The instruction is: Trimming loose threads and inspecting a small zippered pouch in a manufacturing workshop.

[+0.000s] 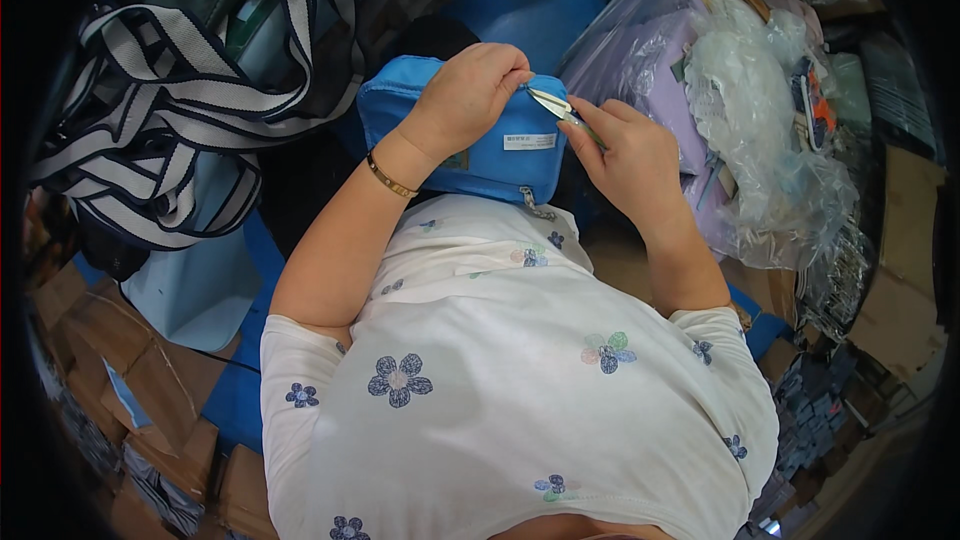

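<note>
A blue zippered pouch [490, 175] rests against my lap, with a white label [530, 142] on its face and a braided zipper pull [538, 202] at its lower edge. Across its top lies my left hand [470, 95], thumb and finger pinched together at the upper seam. Whatever is between those fingertips is too small to make out. My right hand [635, 160] grips a pair of thread snips [562, 107] at the pouch's right side. Their pointed metal blades reach over the upper right corner, close to my left fingertips.
Striped white-and-navy webbing straps [185, 105] hang in a heap on the left, over a light blue plastic bin [200, 285]. To the right are purple items in clear plastic [640, 60] and crumpled plastic bags [745, 110]. Cardboard boxes [150, 370] stand at lower left.
</note>
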`<state>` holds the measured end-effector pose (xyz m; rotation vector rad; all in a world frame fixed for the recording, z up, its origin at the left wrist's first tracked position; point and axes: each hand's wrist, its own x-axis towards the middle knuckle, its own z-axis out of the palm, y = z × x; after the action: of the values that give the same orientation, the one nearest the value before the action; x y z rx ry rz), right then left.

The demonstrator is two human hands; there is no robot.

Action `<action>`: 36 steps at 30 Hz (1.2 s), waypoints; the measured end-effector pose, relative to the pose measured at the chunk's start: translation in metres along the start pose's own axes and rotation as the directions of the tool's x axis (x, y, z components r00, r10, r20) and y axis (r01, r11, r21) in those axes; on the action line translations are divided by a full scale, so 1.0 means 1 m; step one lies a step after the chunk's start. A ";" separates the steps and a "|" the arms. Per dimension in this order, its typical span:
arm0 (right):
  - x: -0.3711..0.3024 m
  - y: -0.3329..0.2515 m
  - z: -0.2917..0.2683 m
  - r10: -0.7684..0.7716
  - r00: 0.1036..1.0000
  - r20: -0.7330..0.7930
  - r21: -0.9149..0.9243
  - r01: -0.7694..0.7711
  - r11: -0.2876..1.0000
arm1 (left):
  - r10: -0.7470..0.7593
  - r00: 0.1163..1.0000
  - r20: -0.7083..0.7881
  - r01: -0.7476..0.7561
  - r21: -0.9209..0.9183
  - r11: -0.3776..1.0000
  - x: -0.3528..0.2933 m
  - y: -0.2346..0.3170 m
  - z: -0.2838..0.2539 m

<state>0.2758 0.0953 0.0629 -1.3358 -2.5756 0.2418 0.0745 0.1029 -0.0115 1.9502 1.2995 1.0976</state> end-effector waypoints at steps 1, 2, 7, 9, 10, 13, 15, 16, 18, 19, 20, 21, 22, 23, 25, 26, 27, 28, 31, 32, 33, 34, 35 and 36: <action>0.000 0.000 0.000 0.001 1.000 0.000 0.003 -0.001 1.000 | -0.002 1.000 0.002 0.002 0.003 1.000 0.000 0.000 0.000; 0.000 -0.001 -0.001 0.000 1.000 -0.002 0.003 0.000 1.000 | -0.001 1.000 0.001 0.001 0.005 1.000 0.000 0.001 -0.001; 0.000 0.000 -0.003 0.011 1.000 0.015 0.020 -0.011 1.000 | -0.022 1.000 -0.010 0.020 -0.120 0.993 -0.003 0.003 -0.003; 0.001 0.001 -0.003 0.005 1.000 0.014 0.018 -0.006 1.000 | 0.012 0.999 0.033 -0.009 -0.086 0.996 -0.002 0.004 -0.009; 0.001 0.001 -0.002 -0.001 1.000 0.011 0.018 0.000 1.000 | 0.043 0.996 0.078 -0.039 -0.049 0.998 -0.002 0.005 -0.010; 0.000 0.002 -0.002 0.001 1.000 0.013 0.009 -0.001 1.000 | 0.121 0.988 0.100 -0.130 0.089 0.988 -0.001 0.005 -0.011; 0.000 0.003 -0.002 0.000 1.000 0.013 0.015 0.000 1.000 | 0.164 0.983 0.085 -0.174 0.135 0.975 -0.001 0.002 -0.007; 0.001 0.003 -0.002 0.000 1.000 0.013 0.023 -0.001 1.000 | 0.207 0.975 0.074 -0.218 0.180 0.959 -0.001 0.000 -0.006; 0.001 0.004 -0.002 0.009 1.000 0.022 0.034 -0.010 0.999 | 0.213 0.975 0.065 -0.222 0.191 0.956 -0.001 -0.001 -0.005; 0.001 0.004 -0.002 0.018 0.999 0.032 0.045 -0.020 0.999 | 0.218 0.974 0.058 -0.225 0.203 0.953 -0.001 -0.002 -0.004; 0.002 0.005 -0.002 0.018 0.999 0.032 0.046 -0.020 0.999 | 0.217 0.974 0.058 -0.224 0.203 0.953 -0.001 -0.003 -0.004; 0.003 0.005 -0.002 0.023 0.999 0.043 0.056 -0.026 0.998 | 0.214 0.976 0.044 -0.219 0.191 0.957 -0.001 -0.005 -0.003; 0.003 0.006 -0.001 0.028 0.998 0.054 0.066 -0.032 0.997 | 0.211 0.977 0.030 -0.213 0.179 0.961 -0.001 -0.006 -0.002; 0.004 0.007 -0.001 0.029 0.998 0.055 0.066 -0.032 0.997 | 0.211 0.977 0.030 -0.213 0.178 0.961 -0.001 -0.006 -0.001; 0.004 0.007 0.000 0.034 0.997 0.064 0.074 -0.039 0.996 | 0.199 0.980 0.021 -0.200 0.180 0.963 -0.001 -0.006 0.000; 0.005 0.008 -0.001 0.035 0.997 0.064 0.074 -0.039 0.996 | 0.200 0.980 0.021 -0.200 0.180 0.963 -0.001 -0.005 0.000; 0.005 0.008 -0.001 0.035 0.997 0.071 0.075 -0.040 0.996 | 0.197 0.980 0.018 -0.198 0.170 0.965 -0.001 -0.005 0.000; 0.005 0.008 -0.001 0.034 0.996 0.078 0.077 -0.040 0.996 | 0.195 0.981 0.015 -0.194 0.160 0.968 -0.001 -0.005 0.000; 0.005 0.006 -0.002 0.036 0.997 0.073 0.040 -0.039 0.998 | 0.187 0.982 0.013 -0.186 0.159 0.970 -0.001 -0.004 0.001; 0.005 0.005 -0.003 0.036 0.997 0.073 0.040 -0.039 0.998 | 0.187 0.982 0.013 -0.187 0.159 0.969 -0.001 -0.004 0.001; 0.005 0.005 -0.003 0.024 0.998 0.066 0.018 -0.025 1.000 | 0.189 0.982 0.010 -0.188 0.161 0.969 -0.001 -0.003 0.001; 0.005 0.004 -0.004 0.012 0.998 0.061 -0.003 -0.012 1.000 | 0.191 0.982 0.007 -0.189 0.163 0.968 -0.001 -0.003 0.001; 0.005 0.003 -0.005 0.013 0.998 0.060 -0.003 -0.013 1.000 | 0.191 0.982 0.008 -0.190 0.163 0.968 -0.001 -0.003 0.002; 0.006 0.002 -0.006 0.002 0.998 0.060 -0.032 0.000 0.999 | 0.196 0.981 0.004 -0.194 0.165 0.967 -0.002 -0.003 0.002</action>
<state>0.2759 0.1014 0.0684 -1.3610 -2.6394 0.2456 0.0744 0.1027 -0.0155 2.2371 1.2605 1.1268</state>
